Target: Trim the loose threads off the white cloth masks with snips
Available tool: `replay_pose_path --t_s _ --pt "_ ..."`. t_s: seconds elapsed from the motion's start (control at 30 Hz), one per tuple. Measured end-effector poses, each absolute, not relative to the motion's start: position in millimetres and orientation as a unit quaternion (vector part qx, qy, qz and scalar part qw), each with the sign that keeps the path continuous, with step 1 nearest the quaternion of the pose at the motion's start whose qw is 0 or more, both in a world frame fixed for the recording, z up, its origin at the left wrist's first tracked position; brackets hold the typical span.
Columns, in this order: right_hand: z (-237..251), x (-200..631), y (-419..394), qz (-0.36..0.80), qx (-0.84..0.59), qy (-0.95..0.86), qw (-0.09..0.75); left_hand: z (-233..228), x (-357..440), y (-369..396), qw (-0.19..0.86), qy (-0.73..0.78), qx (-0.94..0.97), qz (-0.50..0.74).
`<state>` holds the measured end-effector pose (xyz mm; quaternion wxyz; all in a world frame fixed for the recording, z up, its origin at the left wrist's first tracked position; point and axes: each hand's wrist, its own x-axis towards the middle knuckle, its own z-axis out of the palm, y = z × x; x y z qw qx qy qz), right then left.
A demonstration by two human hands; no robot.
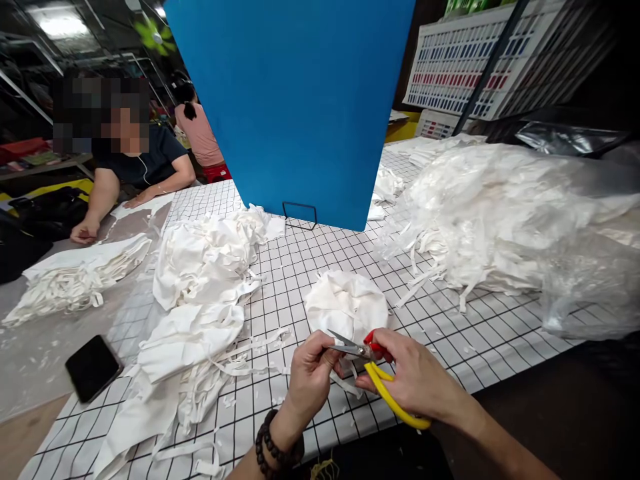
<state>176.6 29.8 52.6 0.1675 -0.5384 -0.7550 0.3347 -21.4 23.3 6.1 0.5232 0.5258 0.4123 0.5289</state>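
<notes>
Scissors [373, 363] with yellow handles sit gripped in the right hand [415, 380], left hand [310, 377] fingers pinch white fabric [347, 307] at the blades, near table [310, 267] edge

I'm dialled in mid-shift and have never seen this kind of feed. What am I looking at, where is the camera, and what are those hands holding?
There is no machine here: the one picture comes from a camera worn on a person's head, looking forward and down at their own two bare hands. The right hand grips scissors with yellow and red handles. The left hand, with a bead bracelet on its wrist, pinches a small white strip at the blades. They work over a table with a black-grid white cover. On it lie heaps of white fabric pieces, a round white piece, a bigger pile partly under clear plastic, and a black phone. A blue board stands upright behind. Another person leans on the table at far left.
</notes>
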Motion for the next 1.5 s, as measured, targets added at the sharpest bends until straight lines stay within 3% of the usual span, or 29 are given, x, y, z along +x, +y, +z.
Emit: replay_pose_path --t_s 0.97,1.2,1.33,1.5 --pt "57.1 173.4 25.4 0.256 -0.540 -0.788 0.147 13.2 -28.8 18.1 0.587 0.397 0.500 0.498" --pt "45.3 167.9 24.2 0.275 -0.524 -0.786 0.179 16.5 -27.1 18.1 0.602 0.406 0.483 0.488" --pt "31.6 177.5 28.3 0.372 -0.519 -0.737 0.223 15.3 -31.7 16.4 0.611 0.416 0.470 0.482" --pt "0.7 190.7 54.2 0.412 -0.602 -0.612 0.304 26.7 -66.8 7.4 0.519 0.480 0.633 0.314"
